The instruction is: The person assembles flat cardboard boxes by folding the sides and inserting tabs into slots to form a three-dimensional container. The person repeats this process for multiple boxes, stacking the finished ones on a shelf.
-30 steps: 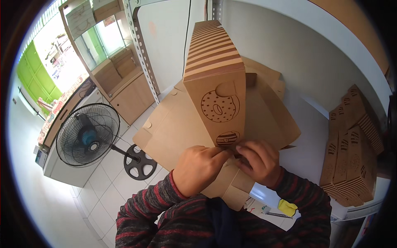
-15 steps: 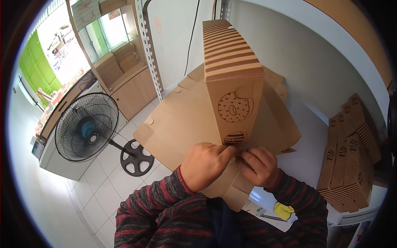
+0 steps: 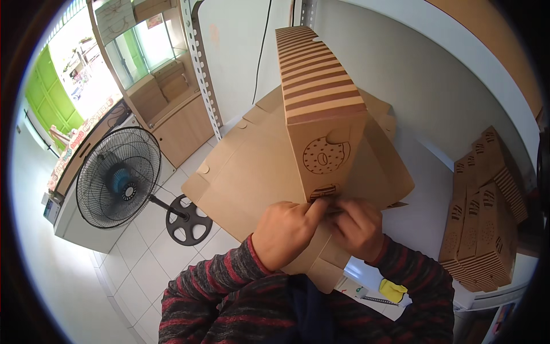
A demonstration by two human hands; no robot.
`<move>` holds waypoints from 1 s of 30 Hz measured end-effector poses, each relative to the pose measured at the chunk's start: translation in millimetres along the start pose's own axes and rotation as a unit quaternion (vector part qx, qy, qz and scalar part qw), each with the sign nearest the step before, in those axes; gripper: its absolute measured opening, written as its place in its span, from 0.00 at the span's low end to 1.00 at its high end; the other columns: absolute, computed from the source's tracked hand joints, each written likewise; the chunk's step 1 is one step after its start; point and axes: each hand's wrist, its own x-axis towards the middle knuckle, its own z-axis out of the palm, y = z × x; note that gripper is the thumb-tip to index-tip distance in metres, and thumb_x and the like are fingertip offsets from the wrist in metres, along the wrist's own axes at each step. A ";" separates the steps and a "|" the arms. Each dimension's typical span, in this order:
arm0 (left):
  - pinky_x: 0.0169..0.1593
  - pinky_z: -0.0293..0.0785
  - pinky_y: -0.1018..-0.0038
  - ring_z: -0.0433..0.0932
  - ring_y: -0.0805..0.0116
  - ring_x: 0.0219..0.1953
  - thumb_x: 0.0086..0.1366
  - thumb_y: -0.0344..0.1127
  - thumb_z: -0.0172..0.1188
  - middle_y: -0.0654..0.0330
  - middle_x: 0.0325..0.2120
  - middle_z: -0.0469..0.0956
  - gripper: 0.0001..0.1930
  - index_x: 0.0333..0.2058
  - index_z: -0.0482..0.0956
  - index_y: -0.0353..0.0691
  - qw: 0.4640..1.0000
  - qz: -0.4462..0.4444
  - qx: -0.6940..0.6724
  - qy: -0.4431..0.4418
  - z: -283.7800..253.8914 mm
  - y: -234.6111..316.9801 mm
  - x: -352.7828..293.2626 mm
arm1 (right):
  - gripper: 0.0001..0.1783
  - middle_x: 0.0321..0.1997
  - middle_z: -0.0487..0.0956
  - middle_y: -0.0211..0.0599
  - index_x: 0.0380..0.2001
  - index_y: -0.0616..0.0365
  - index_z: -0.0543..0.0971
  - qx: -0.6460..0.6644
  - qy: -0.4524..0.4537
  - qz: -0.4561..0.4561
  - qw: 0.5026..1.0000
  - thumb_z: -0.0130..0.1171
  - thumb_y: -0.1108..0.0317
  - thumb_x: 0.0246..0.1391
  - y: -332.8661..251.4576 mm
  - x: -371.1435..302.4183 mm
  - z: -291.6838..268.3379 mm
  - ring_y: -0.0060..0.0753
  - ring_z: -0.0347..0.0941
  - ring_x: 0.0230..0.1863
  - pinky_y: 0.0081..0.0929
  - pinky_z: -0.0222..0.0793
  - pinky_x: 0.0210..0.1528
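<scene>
A brown cardboard box (image 3: 325,123), printed with dark stripes and a ring doughnut, stands on edge in front of me. Beneath it lie flat, unfolded cardboard blanks (image 3: 252,172) with flaps and small tabs. My left hand (image 3: 285,232) is closed at the lower near end of the box, thumb and fingers pinched against the cardboard. Beside it my right hand (image 3: 356,228) is closed too, with its fingers curled at the same lower edge. The two hands nearly touch, and they hide the exact spot where the fingertips grip.
Several folded striped boxes (image 3: 481,229) are stacked on the white table (image 3: 421,221) at the right. A yellow cloth (image 3: 392,290) lies low, near my right forearm. To the left, a black standing fan (image 3: 118,178) is on the tiled floor, before a wooden glass-fronted cabinet (image 3: 180,129).
The top of the box has tilted slightly toward me and its near face has dipped. My right fingers have shifted a little up and inward at the lower edge. My left hand stays nearly in place.
</scene>
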 end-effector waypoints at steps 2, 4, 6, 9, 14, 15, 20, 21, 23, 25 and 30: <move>0.24 0.73 0.67 0.77 0.59 0.21 0.54 0.28 0.54 0.56 0.18 0.74 0.12 0.39 0.74 0.35 1.000 0.005 -0.006 0.000 -0.7 -1.1 -0.9 | 0.06 0.33 0.77 0.40 0.24 0.61 0.78 0.038 -0.024 0.041 0.998 0.65 0.72 0.41 1.8 8.2 -4.6 0.42 0.75 0.31 0.35 0.69 0.31; 0.24 0.73 0.66 0.77 0.58 0.20 0.55 0.27 0.54 0.56 0.18 0.74 0.12 0.40 0.74 0.35 1.000 0.009 -0.014 0.000 -2.4 -2.0 -1.1 | 0.07 0.31 0.77 0.38 0.24 0.60 0.78 0.066 -0.043 0.067 0.995 0.66 0.71 0.41 2.5 9.9 -5.7 0.42 0.74 0.30 0.36 0.68 0.32; 0.24 0.72 0.66 0.77 0.58 0.20 0.55 0.27 0.54 0.56 0.18 0.74 0.12 0.40 0.74 0.35 1.000 0.012 -0.019 0.003 -2.5 -2.0 -1.8 | 0.08 0.29 0.76 0.36 0.25 0.60 0.78 0.082 -0.056 0.075 0.992 0.67 0.70 0.42 4.0 8.3 -4.0 0.43 0.73 0.29 0.37 0.68 0.32; 0.24 0.72 0.67 0.77 0.59 0.20 0.54 0.27 0.54 0.56 0.18 0.74 0.13 0.40 0.73 0.35 1.000 0.013 -0.018 0.008 1.1 -1.3 -4.5 | 0.07 0.28 0.76 0.36 0.25 0.59 0.79 0.081 -0.064 0.088 0.991 0.66 0.69 0.44 4.2 5.4 -1.3 0.43 0.73 0.30 0.38 0.68 0.33; 0.24 0.72 0.69 0.77 0.62 0.22 0.53 0.28 0.55 0.59 0.19 0.73 0.10 0.37 0.73 0.37 1.000 0.024 0.014 -0.003 3.2 -1.9 -5.6 | 0.07 0.29 0.76 0.37 0.26 0.60 0.79 0.081 -0.079 0.095 0.989 0.64 0.69 0.45 3.4 7.5 -0.8 0.44 0.74 0.31 0.39 0.69 0.34; 0.25 0.72 0.69 0.77 0.62 0.22 0.53 0.28 0.55 0.59 0.20 0.73 0.12 0.38 0.73 0.37 0.999 0.032 0.029 -0.005 3.7 -1.8 -5.7 | 0.07 0.29 0.76 0.38 0.27 0.60 0.79 0.074 -0.085 0.087 0.990 0.64 0.69 0.45 4.2 7.2 -0.7 0.45 0.74 0.31 0.39 0.69 0.34; 0.28 0.72 0.72 0.78 0.66 0.24 0.53 0.31 0.54 0.61 0.24 0.75 0.15 0.40 0.74 0.36 0.993 0.058 0.102 -0.015 7.2 2.5 -6.2 | 0.06 0.32 0.77 0.40 0.27 0.61 0.78 0.064 -0.095 0.083 0.990 0.62 0.72 0.43 8.6 3.9 -1.0 0.46 0.74 0.33 0.40 0.69 0.36; 0.28 0.72 0.72 0.77 0.66 0.24 0.52 0.31 0.54 0.61 0.24 0.75 0.15 0.40 0.74 0.36 0.993 0.058 0.100 -0.015 7.8 2.1 -6.7 | 0.06 0.32 0.77 0.40 0.28 0.61 0.78 0.065 -0.106 0.089 0.988 0.61 0.73 0.43 7.8 4.0 -2.3 0.46 0.74 0.33 0.40 0.69 0.36; 0.29 0.72 0.73 0.77 0.67 0.24 0.52 0.31 0.55 0.62 0.24 0.75 0.15 0.40 0.74 0.36 0.993 0.060 0.096 -0.015 9.5 0.1 -7.7 | 0.06 0.32 0.77 0.41 0.28 0.61 0.78 0.092 -0.113 0.102 0.984 0.61 0.73 0.44 6.8 6.7 -4.2 0.46 0.74 0.34 0.40 0.68 0.38; 0.29 0.72 0.73 0.77 0.67 0.24 0.52 0.31 0.55 0.62 0.23 0.74 0.14 0.40 0.74 0.36 0.994 0.061 0.091 -0.005 9.0 -2.6 -7.2 | 0.06 0.32 0.77 0.40 0.28 0.62 0.78 0.101 -0.112 0.100 0.984 0.60 0.73 0.44 7.1 8.3 -3.9 0.45 0.73 0.34 0.40 0.68 0.39; 0.28 0.72 0.73 0.77 0.67 0.23 0.51 0.31 0.55 0.62 0.23 0.74 0.12 0.37 0.74 0.37 0.995 0.059 0.086 0.003 10.0 -2.5 -10.0 | 0.05 0.31 0.76 0.38 0.28 0.61 0.77 0.054 -0.107 0.058 0.991 0.60 0.73 0.44 7.0 9.1 1.6 0.42 0.73 0.34 0.39 0.66 0.39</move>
